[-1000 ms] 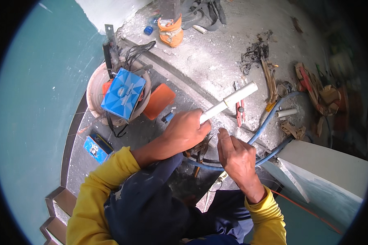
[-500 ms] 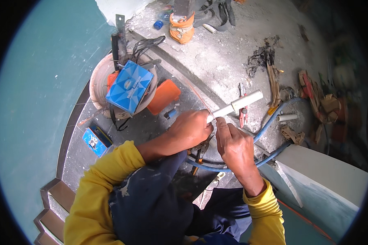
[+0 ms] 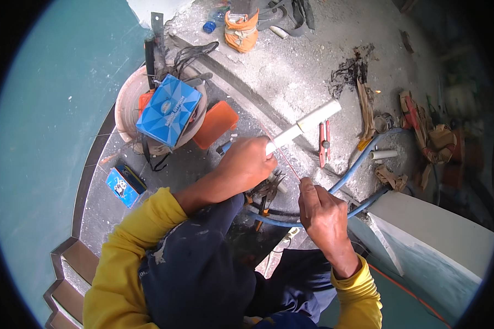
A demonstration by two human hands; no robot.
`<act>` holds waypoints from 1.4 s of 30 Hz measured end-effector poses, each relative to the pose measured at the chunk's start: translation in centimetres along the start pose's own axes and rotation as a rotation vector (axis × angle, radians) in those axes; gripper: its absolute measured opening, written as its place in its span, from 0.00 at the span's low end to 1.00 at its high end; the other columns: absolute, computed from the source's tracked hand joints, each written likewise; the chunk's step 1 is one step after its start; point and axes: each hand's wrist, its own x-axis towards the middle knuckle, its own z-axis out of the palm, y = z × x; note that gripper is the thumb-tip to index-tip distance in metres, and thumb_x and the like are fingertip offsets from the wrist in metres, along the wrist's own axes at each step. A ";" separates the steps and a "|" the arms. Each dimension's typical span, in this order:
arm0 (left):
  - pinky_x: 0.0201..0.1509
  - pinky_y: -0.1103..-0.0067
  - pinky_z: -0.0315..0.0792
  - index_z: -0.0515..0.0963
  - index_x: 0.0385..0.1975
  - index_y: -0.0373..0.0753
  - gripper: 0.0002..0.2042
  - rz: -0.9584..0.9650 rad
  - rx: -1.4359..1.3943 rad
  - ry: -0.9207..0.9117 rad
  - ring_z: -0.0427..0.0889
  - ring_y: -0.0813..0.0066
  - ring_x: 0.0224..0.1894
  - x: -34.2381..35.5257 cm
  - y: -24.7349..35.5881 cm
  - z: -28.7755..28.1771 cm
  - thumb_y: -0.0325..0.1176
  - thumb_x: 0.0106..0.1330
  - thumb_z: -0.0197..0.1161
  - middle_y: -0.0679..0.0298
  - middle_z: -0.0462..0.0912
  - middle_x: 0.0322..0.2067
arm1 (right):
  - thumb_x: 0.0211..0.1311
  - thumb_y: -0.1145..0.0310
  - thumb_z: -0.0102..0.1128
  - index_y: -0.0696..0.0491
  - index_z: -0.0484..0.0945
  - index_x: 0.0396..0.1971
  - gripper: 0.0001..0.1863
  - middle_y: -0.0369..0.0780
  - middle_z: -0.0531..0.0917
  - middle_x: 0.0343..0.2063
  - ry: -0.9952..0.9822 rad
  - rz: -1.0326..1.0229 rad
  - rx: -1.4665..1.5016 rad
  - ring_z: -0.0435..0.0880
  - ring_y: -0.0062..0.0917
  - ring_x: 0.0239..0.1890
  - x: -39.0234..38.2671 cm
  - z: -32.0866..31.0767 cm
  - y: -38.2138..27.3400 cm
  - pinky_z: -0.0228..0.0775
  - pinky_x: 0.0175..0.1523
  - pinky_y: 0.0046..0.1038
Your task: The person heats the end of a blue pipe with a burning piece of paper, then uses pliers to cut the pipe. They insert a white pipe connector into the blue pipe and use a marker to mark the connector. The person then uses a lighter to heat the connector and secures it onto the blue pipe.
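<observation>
My left hand point(image 3: 247, 163) is closed around the near end of a white plastic pipe point(image 3: 319, 114), which slants away to the upper right and has a raised collar partway along. In my right hand point(image 3: 324, 216), the fingers pinch the near end of a thin reddish hacksaw blade point(image 3: 288, 163). The blade crosses the pipe just beyond my left fist. Pliers point(image 3: 270, 189) with orange-and-black handles lie below, between my hands. Beyond my right hand, a red-handled hand tool point(image 3: 324, 145) rests on the dusty floor.
A round tub point(image 3: 127, 104) at the left holds tools and a blue box point(image 3: 170, 109). Beside it lie an orange plastic piece point(image 3: 216, 125) and a small blue box point(image 3: 124, 186). A blue hose point(image 3: 357, 167) curves at the right, near a low wall point(image 3: 428, 225). Steps descend at lower left.
My right hand has drawn back toward me and slightly right, so more of the blade shows between the hands. The pipe and my left hand have shifted a little left and away.
</observation>
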 end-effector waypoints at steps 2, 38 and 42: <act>0.43 0.54 0.77 0.81 0.32 0.32 0.10 0.027 -0.010 -0.018 0.85 0.38 0.38 0.0 0.1 0.8 0.35 0.64 0.66 0.41 0.84 0.30 | 0.60 0.74 0.68 0.60 0.79 0.54 0.21 0.40 0.80 0.26 -0.001 0.009 0.011 0.84 0.33 0.23 1.2 0.1 -0.4 0.76 0.27 0.37; 0.39 0.60 0.78 0.84 0.38 0.32 0.10 -0.003 -0.104 -0.042 0.85 0.40 0.35 -1.1 -0.6 0.9 0.32 0.62 0.68 0.42 0.84 0.29 | 0.56 0.78 0.63 0.63 0.77 0.54 0.23 0.43 0.80 0.26 0.065 -0.047 0.054 0.84 0.35 0.24 0.7 1.0 -0.1 0.77 0.28 0.35; 0.39 0.60 0.78 0.84 0.38 0.32 0.10 0.025 -0.154 -0.126 0.86 0.42 0.34 -0.9 0.4 0.1 0.32 0.62 0.68 0.43 0.84 0.29 | 0.56 0.79 0.64 0.63 0.78 0.56 0.25 0.42 0.80 0.26 0.050 -0.063 0.038 0.85 0.33 0.25 2.6 1.5 -0.2 0.78 0.28 0.35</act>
